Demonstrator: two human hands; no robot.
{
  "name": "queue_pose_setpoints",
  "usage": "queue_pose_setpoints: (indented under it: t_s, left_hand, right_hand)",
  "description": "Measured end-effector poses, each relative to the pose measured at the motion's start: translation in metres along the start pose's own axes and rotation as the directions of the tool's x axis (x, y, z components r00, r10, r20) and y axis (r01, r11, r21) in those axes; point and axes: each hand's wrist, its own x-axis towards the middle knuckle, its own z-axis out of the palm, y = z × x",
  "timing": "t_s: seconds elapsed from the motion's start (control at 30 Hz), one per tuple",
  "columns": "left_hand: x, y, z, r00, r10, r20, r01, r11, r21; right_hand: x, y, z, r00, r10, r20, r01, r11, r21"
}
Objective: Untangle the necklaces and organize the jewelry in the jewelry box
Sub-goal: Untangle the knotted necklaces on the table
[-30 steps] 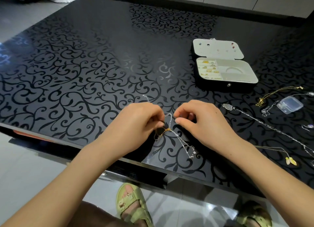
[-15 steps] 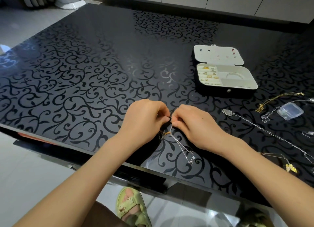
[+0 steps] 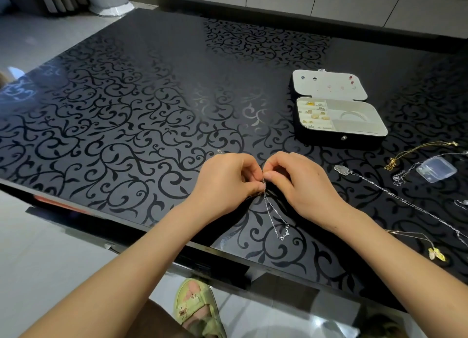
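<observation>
My left fingers (image 3: 254, 186) and right fingers (image 3: 276, 177) both pinch the silver chain (image 3: 272, 216) at its knot. I should tease loops loose gently; tugging likely tightens it.

free: table (image 3: 121, 115) left half | blocked: right side, jewelry box (image 3: 329, 139), necklaces (image 3: 340, 169), plastic case (image 3: 436, 170)

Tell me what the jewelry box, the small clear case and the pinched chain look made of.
The jewelry box: black leather-like shell, matte, with a metal snap; cream soft-looking lining. The clear case: see-through hard plastic, glossy highlights. The chain: fine silver-coloured metal, glinting; which metal can't be told.
</observation>
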Motion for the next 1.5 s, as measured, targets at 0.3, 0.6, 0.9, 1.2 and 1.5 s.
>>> queue_pose_setpoints:
  t_s: [0.3, 0.6, 0.9, 1.2, 1.5]
  left_hand:
    - [-0.001, -0.003, 0.007, 0.998, -0.064, -0.026, 0.057, 0.977, -0.206]
    - [0.000, -0.007, 0.007, 0.997, -0.077, 0.007, 0.076, 0.959, -0.271]
    - [0.000, -0.007, 0.005, 0.997, -0.077, 0.011, 0.077, 0.956, -0.283]
    - [-0.003, -0.013, 0.003, 0.999, -0.039, 0.030, 0.045, 0.971, -0.234]
    - [-0.009, -0.021, 0.000, 1.000, 0.026, -0.013, -0.027, 0.990, -0.140]
  right_hand:
    - [0.000, 0.001, 0.000, 0.999, 0.010, -0.045, -0.008, 0.999, 0.049]
    - [-0.017, 0.008, 0.000, 0.990, 0.134, -0.053, -0.139, 0.983, -0.122]
    - [-0.014, -0.002, 0.004, 0.981, 0.188, -0.041, -0.188, 0.982, -0.003]
    - [-0.013, -0.011, -0.031, 0.979, 0.189, 0.083, -0.171, 0.968, -0.181]
    - [-0.019, -0.006, -0.049, 0.897, 0.436, 0.070, -0.441, 0.882, 0.165]
